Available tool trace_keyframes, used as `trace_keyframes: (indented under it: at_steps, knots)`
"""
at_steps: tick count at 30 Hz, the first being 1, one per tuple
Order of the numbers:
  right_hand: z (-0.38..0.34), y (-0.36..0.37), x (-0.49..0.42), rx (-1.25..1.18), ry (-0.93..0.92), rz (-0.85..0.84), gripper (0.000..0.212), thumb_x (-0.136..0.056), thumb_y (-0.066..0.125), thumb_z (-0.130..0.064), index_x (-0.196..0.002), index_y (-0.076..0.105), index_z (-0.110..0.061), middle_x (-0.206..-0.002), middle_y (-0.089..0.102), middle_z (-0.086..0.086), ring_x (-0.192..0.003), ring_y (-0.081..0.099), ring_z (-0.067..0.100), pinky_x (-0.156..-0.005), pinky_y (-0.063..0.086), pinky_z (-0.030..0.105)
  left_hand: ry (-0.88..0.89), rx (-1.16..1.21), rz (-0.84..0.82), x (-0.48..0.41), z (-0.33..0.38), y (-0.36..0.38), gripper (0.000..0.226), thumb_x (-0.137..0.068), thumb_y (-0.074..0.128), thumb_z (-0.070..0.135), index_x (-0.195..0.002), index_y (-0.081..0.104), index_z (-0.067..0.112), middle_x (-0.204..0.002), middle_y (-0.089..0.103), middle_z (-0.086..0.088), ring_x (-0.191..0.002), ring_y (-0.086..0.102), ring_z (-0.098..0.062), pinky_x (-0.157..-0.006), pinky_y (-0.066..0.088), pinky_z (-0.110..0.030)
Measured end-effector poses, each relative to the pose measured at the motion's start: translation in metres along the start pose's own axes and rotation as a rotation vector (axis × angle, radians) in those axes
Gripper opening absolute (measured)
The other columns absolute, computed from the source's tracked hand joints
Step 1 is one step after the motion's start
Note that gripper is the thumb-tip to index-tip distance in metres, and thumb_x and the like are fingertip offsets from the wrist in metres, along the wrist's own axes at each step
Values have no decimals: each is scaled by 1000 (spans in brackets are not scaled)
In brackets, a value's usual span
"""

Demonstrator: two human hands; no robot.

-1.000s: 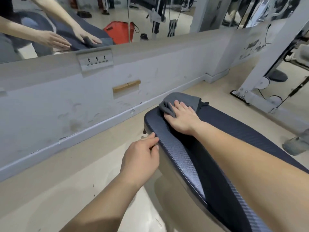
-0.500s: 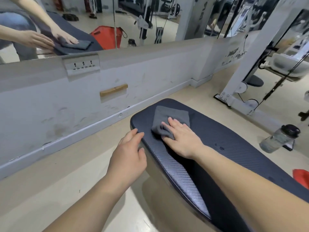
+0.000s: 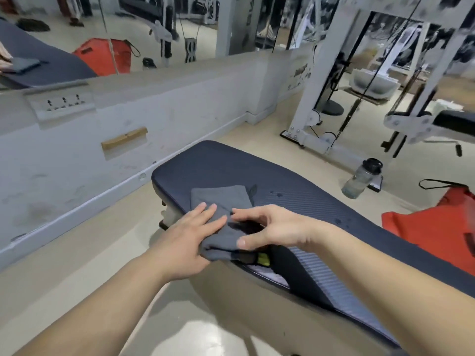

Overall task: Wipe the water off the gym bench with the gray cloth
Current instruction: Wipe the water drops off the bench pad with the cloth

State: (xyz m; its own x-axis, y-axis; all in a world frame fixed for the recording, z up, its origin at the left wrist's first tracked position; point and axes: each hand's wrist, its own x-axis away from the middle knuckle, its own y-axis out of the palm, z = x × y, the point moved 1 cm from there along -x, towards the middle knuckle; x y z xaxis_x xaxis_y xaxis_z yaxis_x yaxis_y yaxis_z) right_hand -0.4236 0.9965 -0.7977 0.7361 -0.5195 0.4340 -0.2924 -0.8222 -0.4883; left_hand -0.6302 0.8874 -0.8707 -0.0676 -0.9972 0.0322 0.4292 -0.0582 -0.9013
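From the head view, the gray cloth point(image 3: 221, 199) is lying on the near edge of the worktop point(image 3: 308, 199), its near end bunched and drooping over the side. The left hand point(image 3: 190, 240) is resting flat on it, fingers together, likely pinning it in place. The right hand point(image 3: 270, 229) is arching over the bunched end, thumb and fingers curled as if gathering a fold, though whether they are closing on fabric is unclear. Water droplets point(image 3: 276, 194) are sitting beyond the cloth, unwiped.
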Motion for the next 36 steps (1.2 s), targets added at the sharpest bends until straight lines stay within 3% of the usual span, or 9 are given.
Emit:
trace_keyframes:
  at_steps: [4, 6, 10, 14, 20, 24, 28, 32, 36]
  knots:
    - [29, -26, 34, -69, 23, 515, 26, -92, 70, -39, -113, 76, -25, -108, 75, -16, -104, 67, 0, -99, 48, 27, -88, -227, -7, -4, 21, -8, 80, -83, 30, 71, -158, 15, 48, -171, 16, 6, -158, 11, -18, -128, 8, -38]
    - [45, -37, 41, 23, 104, 641, 26, -97, 61, -38, -116, 73, -25, -111, 73, -14, -108, 65, 7, -98, 46, 28, -120, -287, -39, -3, 36, -9, 87, -73, 12, 78, -156, 15, 54, -170, 18, 2, -157, 15, -24, -127, 8, -45]
    - [68, -48, 34, 208, 232, 623, 32, -102, 49, -36, -118, 70, -18, -120, 72, -1, -126, 59, 22, -108, 40, 32, -113, -376, -67, 0, 58, -2, 91, -74, 16, 85, -154, 32, 46, -171, 11, -8, -154, 13, -36, -127, 5, -52]
    - [82, -62, 22, 334, 289, 546, 37, -99, 47, -38, -99, 72, -11, -110, 71, 6, -105, 65, 30, -99, 51, 45, -137, -384, -159, -10, 68, 8, 96, -78, 0, 84, -160, 17, 38, -172, 8, -2, -158, 6, -34, -128, 11, -46]
    - [101, -85, 26, 153, 221, 659, 36, -101, 49, -35, -131, 66, -24, -129, 69, -6, -123, 61, 18, -99, 45, 29, -254, -453, -175, -81, 92, 4, 77, -92, 16, 78, -161, 4, 44, -173, 7, 4, -158, 9, -31, -126, 15, -42]
    - [103, -91, 30, -1, 157, 782, 36, -100, 48, -29, -130, 66, -24, -117, 74, -1, -110, 68, 23, -97, 50, 32, -290, -447, -212, -167, 96, 3, 77, -90, 16, 81, -159, 5, 49, -172, 9, 9, -156, 12, -34, -119, 28, -51]
    - [107, -97, 45, 13, 139, 835, 38, -101, 46, -20, -135, 64, -19, -131, 70, 3, -124, 62, 24, -102, 44, 28, -337, -561, -190, -217, 121, 11, 83, -87, 14, 82, -160, 15, 42, -160, 29, -6, -142, 26, -43, -108, 32, -54]
    - [124, -105, 57, 10, 182, 865, 39, -100, 46, -15, -133, 65, -19, -134, 67, 3, -127, 58, 21, -96, 38, 23, -116, -637, -133, -193, 153, 28, 87, -87, 18, 81, -160, 18, 33, -143, 39, -10, -125, 37, -37, -98, 40, -49]
    - [130, -106, 58, -19, 178, 861, 35, -99, 48, -17, -127, 68, -21, -124, 71, 3, -119, 62, 21, -97, 44, 27, 6, -512, -144, -186, 128, 17, 71, -90, 28, 72, -156, 19, 49, -140, 37, -2, -124, 39, -30, -105, 45, -47]
